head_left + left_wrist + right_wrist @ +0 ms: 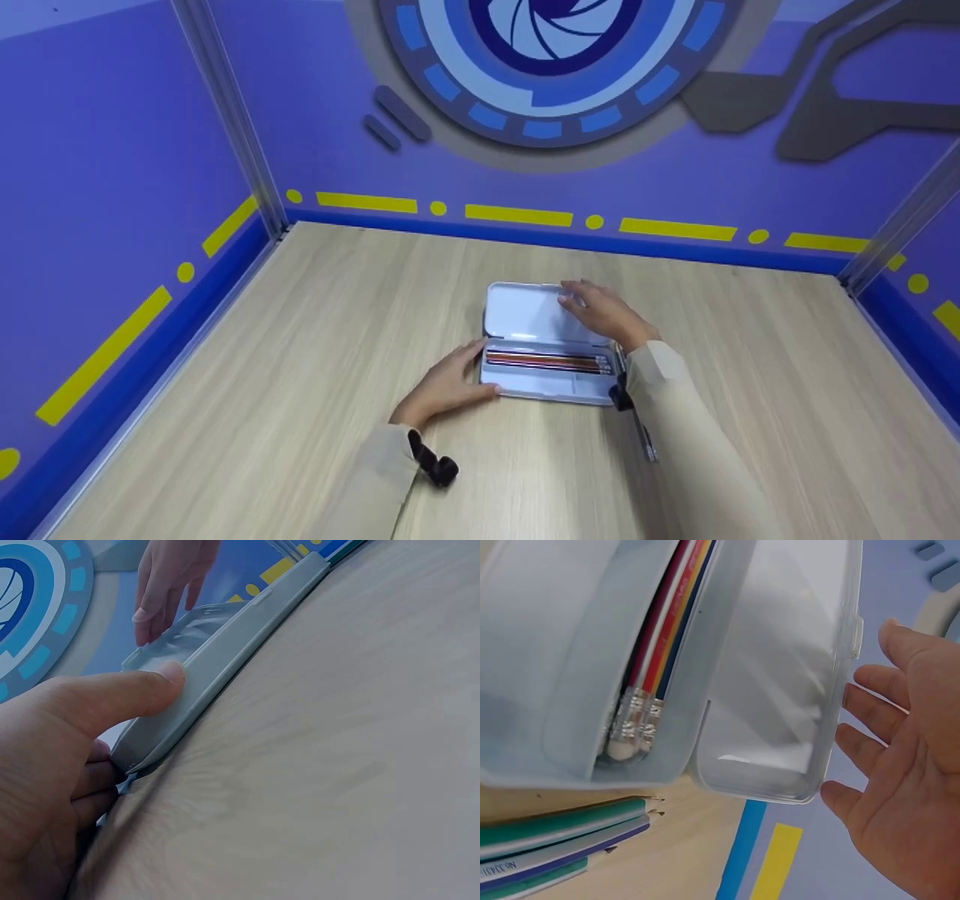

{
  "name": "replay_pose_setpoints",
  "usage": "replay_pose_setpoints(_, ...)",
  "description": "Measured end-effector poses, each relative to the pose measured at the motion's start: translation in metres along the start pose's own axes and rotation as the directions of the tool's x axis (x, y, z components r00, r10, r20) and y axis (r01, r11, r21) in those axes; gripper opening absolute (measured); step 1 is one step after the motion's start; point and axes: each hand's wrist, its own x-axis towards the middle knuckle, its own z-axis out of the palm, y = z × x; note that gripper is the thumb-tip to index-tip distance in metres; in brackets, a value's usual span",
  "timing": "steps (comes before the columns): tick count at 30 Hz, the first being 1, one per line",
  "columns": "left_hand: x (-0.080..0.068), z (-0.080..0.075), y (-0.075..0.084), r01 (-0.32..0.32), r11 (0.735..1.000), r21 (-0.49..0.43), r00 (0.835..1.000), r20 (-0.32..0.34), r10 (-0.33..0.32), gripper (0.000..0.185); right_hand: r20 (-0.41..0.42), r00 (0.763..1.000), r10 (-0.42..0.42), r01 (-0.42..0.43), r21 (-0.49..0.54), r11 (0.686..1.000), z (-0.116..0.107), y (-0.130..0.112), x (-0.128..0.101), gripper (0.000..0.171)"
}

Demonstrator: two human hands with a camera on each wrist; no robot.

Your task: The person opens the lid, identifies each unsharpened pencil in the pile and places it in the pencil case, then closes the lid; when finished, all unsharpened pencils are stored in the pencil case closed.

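Note:
A whitish pencil case (529, 382) lies on the table with its lid (517, 311) raised toward the back. Inside, several striped pencils (541, 361) with eraser ends rest in the rear compartment. My left hand (446, 384) grips the case's left end: the thumb presses the front wall in the left wrist view, and the fingers curl round the end, partly hidden. At the lid's far right edge is my right hand (604, 311), its fingers extended. In the right wrist view those fingertips (841, 795) meet the lid's outer rim.
More pencils (646, 441), green and white-blue in the right wrist view, lie on the wooden table (360, 315) right of the case, partly hidden by the right sleeve (697, 420). Blue printed panels (300, 112) enclose the table at the back and sides.

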Motion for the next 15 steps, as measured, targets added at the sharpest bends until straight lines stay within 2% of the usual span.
replay_pose_setpoints(15,-0.002,-0.002,0.002,-0.004,1.000,0.000,1.000,0.006,0.004,0.091,-0.103,0.985,-0.137,0.133,-0.043,0.990,-0.004,-0.001,-0.011,0.041)
